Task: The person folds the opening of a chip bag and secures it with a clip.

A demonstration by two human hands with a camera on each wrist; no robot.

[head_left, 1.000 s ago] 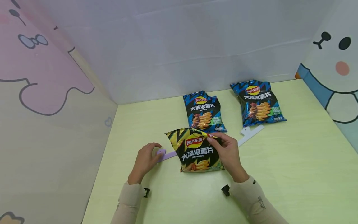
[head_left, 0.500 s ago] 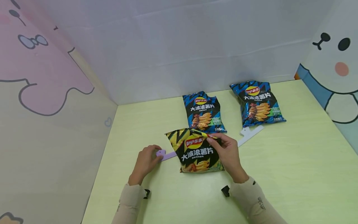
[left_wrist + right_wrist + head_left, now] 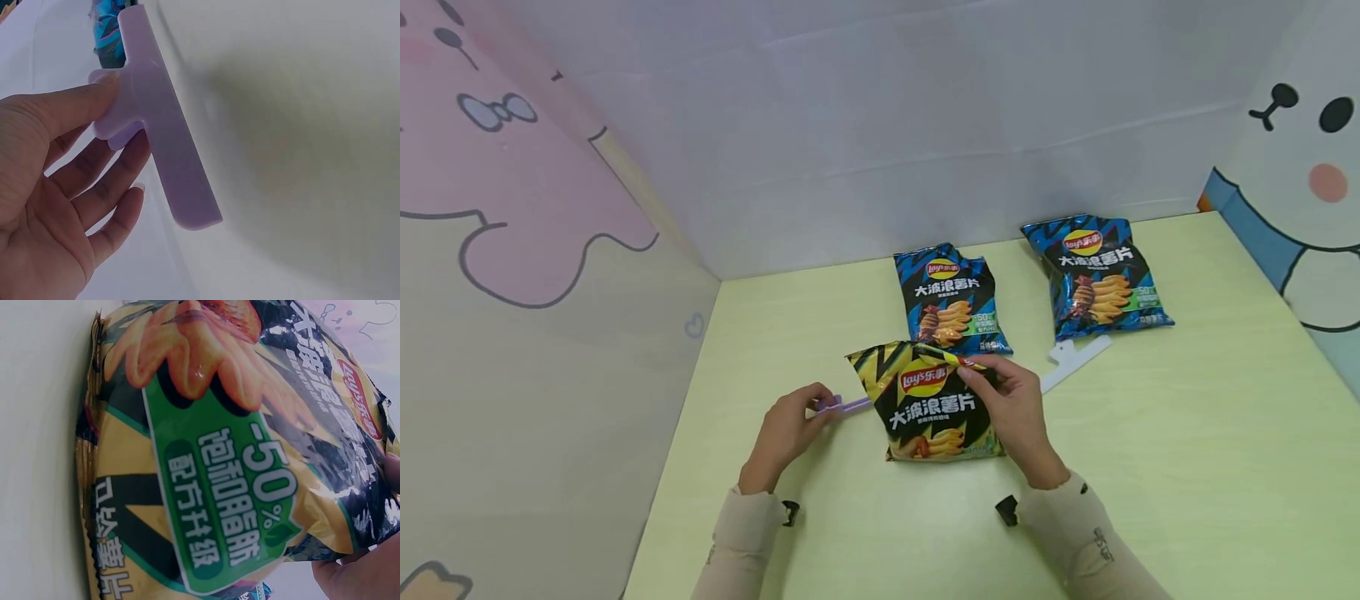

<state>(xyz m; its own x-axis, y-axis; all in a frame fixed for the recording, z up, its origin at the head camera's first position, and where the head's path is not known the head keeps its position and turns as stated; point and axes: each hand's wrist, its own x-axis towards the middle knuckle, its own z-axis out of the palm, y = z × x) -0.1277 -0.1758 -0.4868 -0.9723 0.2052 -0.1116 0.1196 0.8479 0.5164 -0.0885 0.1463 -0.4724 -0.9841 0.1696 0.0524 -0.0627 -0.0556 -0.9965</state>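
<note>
- A person's left hand (image 3: 788,429) pinches a purple clip (image 3: 178,150) by its handles, thumb on one side and fingers on the other; whether its bars are parted is hard to tell.
- The right hand (image 3: 1017,412) grips a yellow-and-black chip bag (image 3: 936,408) by its upper right edge, holding it upright in front of the person, near the middle of the table (image 3: 1187,467).
- The clip could twist or slip away, should the thumb slide off its smooth plastic handle.
- The bag could slump or its top edge spring loose, as the right fingers alone appear to steady it, leaving the left corner unsupported.
- A clumsy meeting of clip and bag could crumple the film, since the clip's far end is hidden behind the bag in the head view.
- A backward nudge could shift the nearer blue bag (image 3: 953,304), just behind the yellow one.
- Pale yellow-green and smooth, the tabletop also bears a second blue bag (image 3: 1097,279) and a white clip (image 3: 1078,360) just below it.
- A plain pale backdrop (image 3: 925,125) rises behind, flanked by cartoon-printed panels, pink on the left (image 3: 557,183), a white face on the right (image 3: 1292,217).
</note>
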